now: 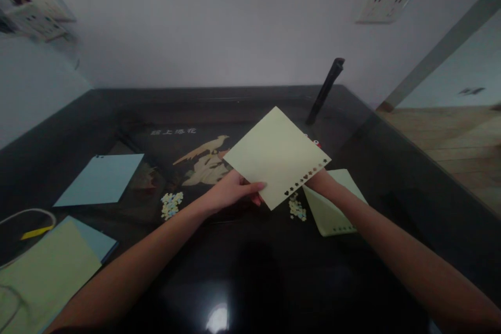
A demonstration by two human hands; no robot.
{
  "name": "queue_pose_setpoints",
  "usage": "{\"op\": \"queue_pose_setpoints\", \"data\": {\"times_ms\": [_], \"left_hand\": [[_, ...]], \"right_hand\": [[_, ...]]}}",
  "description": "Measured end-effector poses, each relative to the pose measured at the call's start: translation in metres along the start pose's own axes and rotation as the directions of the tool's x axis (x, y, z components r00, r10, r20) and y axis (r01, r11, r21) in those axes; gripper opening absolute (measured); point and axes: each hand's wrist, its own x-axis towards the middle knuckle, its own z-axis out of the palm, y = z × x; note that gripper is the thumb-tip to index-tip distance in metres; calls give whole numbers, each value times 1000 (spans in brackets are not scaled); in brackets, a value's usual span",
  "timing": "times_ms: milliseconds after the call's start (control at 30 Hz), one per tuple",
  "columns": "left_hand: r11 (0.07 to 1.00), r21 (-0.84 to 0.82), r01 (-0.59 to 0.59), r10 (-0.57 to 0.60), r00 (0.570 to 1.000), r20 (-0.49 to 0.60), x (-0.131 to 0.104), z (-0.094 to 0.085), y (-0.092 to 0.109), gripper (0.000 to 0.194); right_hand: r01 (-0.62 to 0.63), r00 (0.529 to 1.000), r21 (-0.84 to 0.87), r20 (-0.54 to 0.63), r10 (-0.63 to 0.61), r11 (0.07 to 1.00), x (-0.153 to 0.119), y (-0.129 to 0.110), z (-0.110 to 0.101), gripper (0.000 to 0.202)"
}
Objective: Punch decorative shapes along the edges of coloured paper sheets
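Observation:
A pale yellow square sheet (276,154) is held up at the middle, tilted like a diamond. Small heart and star holes run along its lower right edge. My left hand (240,188) grips its lower left side, thumb on top and fingers underneath. Behind the lower right edge lies my right hand (319,180), its fingers hidden by the sheet. Something red shows just under the left fingers, too little to name. Small paper cutouts lie in two piles, one (171,205) left of my left hand and one (297,207) below the sheet's punched edge.
More yellow sheets (332,214) lie under my right forearm. At left are a blue sheet (104,180), a yellow sheet (47,271) over blue paper, and a white cable with a yellow tag (36,233). A black rod (325,91) rises near the dark table's (219,95) back edge.

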Motion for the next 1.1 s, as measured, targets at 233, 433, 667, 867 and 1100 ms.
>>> {"op": "queue_pose_setpoints", "data": {"times_ms": [233,433,667,867,1100], "left_hand": [[994,16,-104,105,970,-218,17,39,-13,15],[996,50,-78,89,959,-268,18,55,-27,16],[988,150,-42,88,943,-320,13,49,-27,20],[975,218,-50,115,949,-294,10,53,-29,22],[969,243,-52,126,944,-303,8,54,-24,23]], "right_hand": [[-497,854,611,218,473,616,-83,-10,-31,41],[-510,797,798,299,525,320,-98,-23,-22,39],[-535,759,831,392,519,155,-101,-23,-15,33],[-525,733,840,364,574,138,-102,-26,-11,33],[-539,716,832,369,592,133,-102,-30,-12,33]]}}
